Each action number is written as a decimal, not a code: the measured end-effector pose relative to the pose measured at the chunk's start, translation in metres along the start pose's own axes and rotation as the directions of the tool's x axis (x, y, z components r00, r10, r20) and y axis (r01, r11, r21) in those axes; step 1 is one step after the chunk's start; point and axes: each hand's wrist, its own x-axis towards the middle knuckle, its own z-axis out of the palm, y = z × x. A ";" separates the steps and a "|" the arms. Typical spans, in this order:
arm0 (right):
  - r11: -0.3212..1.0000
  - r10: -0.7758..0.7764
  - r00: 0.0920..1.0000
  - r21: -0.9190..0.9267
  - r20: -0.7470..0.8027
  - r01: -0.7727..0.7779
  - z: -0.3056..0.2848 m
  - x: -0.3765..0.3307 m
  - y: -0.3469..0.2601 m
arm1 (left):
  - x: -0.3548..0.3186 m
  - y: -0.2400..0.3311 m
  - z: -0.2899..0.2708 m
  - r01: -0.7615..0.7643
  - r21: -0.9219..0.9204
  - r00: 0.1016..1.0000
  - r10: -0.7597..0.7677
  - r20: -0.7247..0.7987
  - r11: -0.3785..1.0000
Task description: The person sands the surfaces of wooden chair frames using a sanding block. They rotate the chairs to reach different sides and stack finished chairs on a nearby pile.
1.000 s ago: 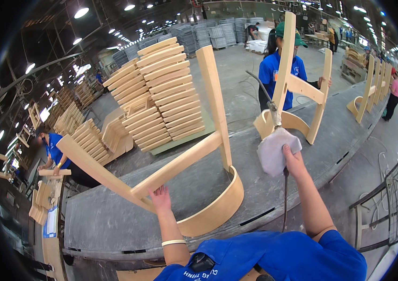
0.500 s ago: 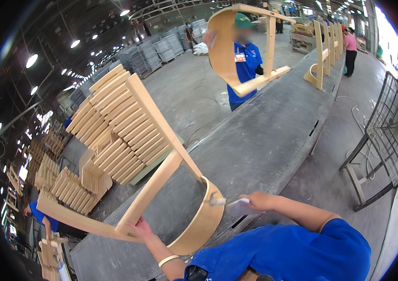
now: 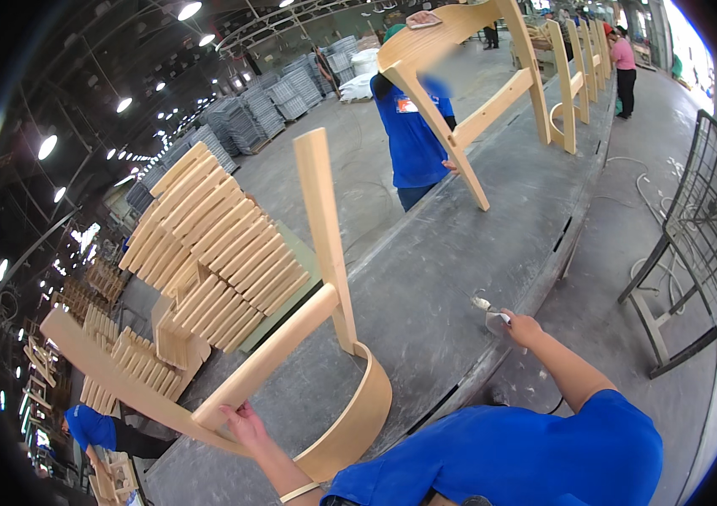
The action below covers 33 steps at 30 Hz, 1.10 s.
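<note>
My left hand [image 3: 245,424] grips the near end of the crossbar on a pale wooden chair frame [image 3: 266,361]. The frame has two long legs and a curved, bent-wood back band [image 3: 363,413], which rests at the grey work table [image 3: 434,291]. In my right hand [image 3: 524,329] is a small flat whitish tool [image 3: 494,319] with a pale tip, held over the table's right side, apart from the frame. Its exact kind is too small to make out. Beyond, a co-worker in a blue shirt [image 3: 413,135] handles another wooden chair frame [image 3: 493,110] on the table.
Behind my frame, at left, stands a tall stack of wooden parts [image 3: 215,253]. More chair frames [image 3: 574,84] line the far table. At right is a black mesh rack [image 3: 696,244], with a hose [image 3: 641,202] on the floor. Another worker [image 3: 93,428] bends at lower left.
My right hand has drawn the tool rightward, away from the curved band. The frame has turned slightly, its far leg now more upright. The co-worker's frame has been lowered onto the table.
</note>
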 end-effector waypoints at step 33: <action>-0.134 0.350 0.932 0.979 -0.098 0.153 -0.105 0.279 0.019 | -0.065 -0.085 0.246 -0.268 0.265 0.901 0.143 0.409 0.926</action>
